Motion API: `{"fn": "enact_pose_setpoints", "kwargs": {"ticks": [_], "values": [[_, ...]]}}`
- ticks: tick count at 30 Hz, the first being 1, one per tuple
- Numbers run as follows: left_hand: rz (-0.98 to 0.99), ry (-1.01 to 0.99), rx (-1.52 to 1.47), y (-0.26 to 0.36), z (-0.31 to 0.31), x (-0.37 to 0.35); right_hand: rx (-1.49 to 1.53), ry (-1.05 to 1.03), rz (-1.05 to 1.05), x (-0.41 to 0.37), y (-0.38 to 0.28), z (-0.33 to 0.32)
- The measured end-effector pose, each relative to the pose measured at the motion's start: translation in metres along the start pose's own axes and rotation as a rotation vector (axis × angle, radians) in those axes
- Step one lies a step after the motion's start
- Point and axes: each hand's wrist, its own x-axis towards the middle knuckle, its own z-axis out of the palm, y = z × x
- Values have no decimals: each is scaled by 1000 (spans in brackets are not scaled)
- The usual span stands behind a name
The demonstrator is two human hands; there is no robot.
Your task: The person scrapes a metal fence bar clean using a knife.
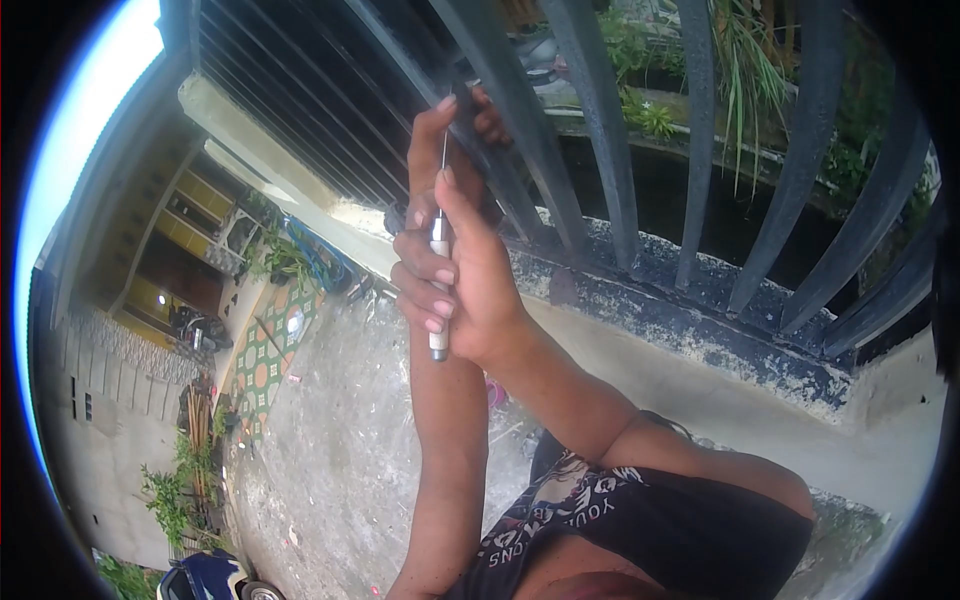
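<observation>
Head view shows our right hand [478, 285] wrapped round a white-handled tool [439, 238], its shaft [445, 148] near our left hand [428, 152], curled about a fence bar [508, 190], so we should keep it straight.

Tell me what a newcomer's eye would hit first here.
The slim pale-handled tool in the right hand, near the centre, stands out first, its thin shaft pointing up toward the left hand. Next come the dark railing bars sweeping across the upper right. The green-and-orange patterned tiles at left follow.
</observation>
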Motion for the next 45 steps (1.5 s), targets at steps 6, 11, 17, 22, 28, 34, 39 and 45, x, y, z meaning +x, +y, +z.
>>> {"fn": "enact_pose_setpoints", "kwargs": {"ticks": [6,11,17,22,28,34,39,45], "values": [[-8,-26,46,-2,-1,-6,7,26,4,-5,-5,3],[-30,-110,16,-2,-6,0,-33,60,-7,-5,-4,-2],[-77,-458,-157,-2,-43,14,-68,28,23,-4,-9,0],[51,-270,48,-19,-51,-1,-56,50,-33,-4,-8,-2],[185,-487,-18,-25,-64,1,-65,18,-7,-5,-12,-1],[257,-109,690,-22,-70,1,1,146,-37,-10,-11,5],[114,-12,226,-12,-8,-31,-107,134,-42,-6,-7,0],[49,166,62,-17,-17,-8,-95,119,-46,-2,-2,-4]]}}
